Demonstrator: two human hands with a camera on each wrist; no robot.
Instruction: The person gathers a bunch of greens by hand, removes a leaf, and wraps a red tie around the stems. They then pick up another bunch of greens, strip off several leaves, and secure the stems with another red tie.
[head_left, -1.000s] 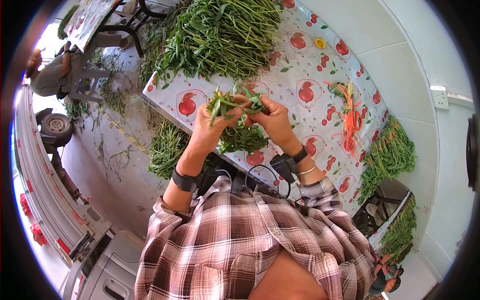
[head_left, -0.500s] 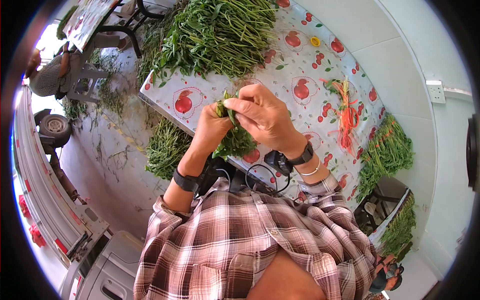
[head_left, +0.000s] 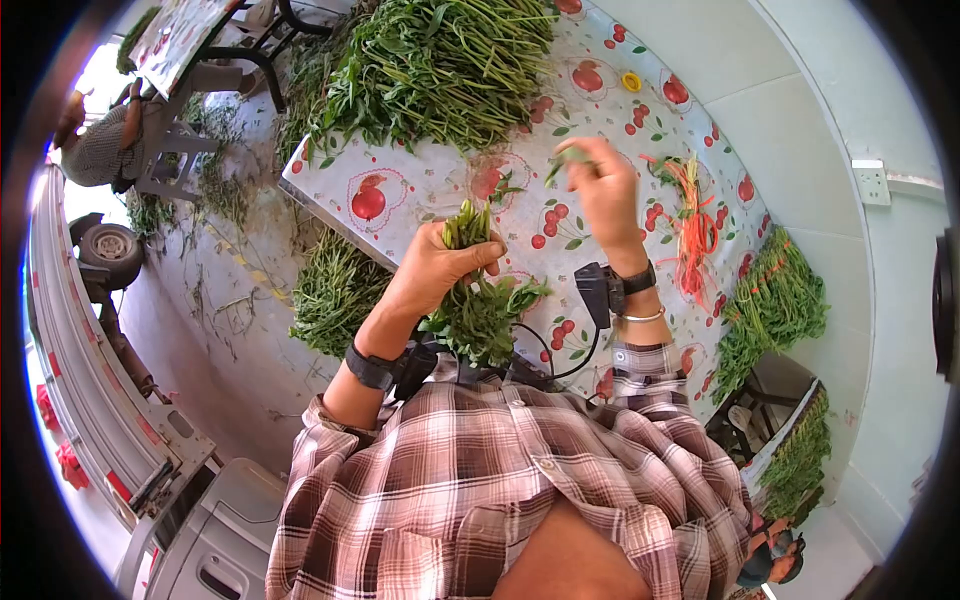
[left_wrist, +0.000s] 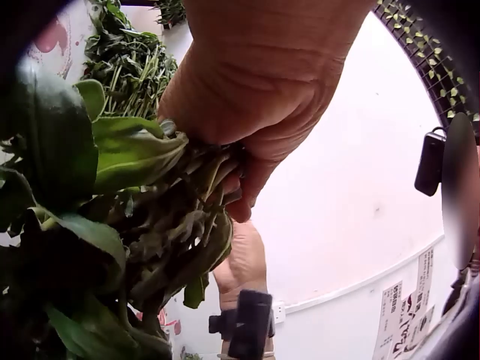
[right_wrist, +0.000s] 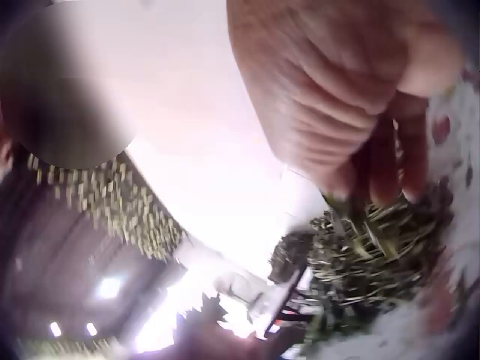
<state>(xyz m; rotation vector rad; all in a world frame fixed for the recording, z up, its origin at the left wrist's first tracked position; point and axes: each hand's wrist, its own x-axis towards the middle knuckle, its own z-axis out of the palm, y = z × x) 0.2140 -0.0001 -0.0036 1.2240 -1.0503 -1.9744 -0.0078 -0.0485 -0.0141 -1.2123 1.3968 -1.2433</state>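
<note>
My left hand (head_left: 437,268) grips a bunch of leafy green stems (head_left: 487,318) over the table's front edge. Cut ends show above the thumb, and the leaves hang below toward the body. In the left wrist view the broad leaves (left_wrist: 135,154) fill the left side, with the fingers wrapped round the stems. To the right and higher, my right hand (head_left: 612,200) pinches a small green leafy piece (head_left: 568,160), blurred, between thumb and fingers. It is apart from the bunch, above the flowered tablecloth (head_left: 520,255). A small loose leaf (head_left: 503,187) lies between the hands.
A large heap of greens (head_left: 440,75) covers the table's far left. Orange-red ties (head_left: 693,235) lie at right, near tied bundles (head_left: 775,310). A yellow ring (head_left: 631,82) sits toward the wall. More greens (head_left: 340,295) are on the floor; a seated person (head_left: 105,150) is far left.
My right hand worked at the bunch beside the left hand, then moved away to the right with a small green piece. The left hand still holds the bunch.
</note>
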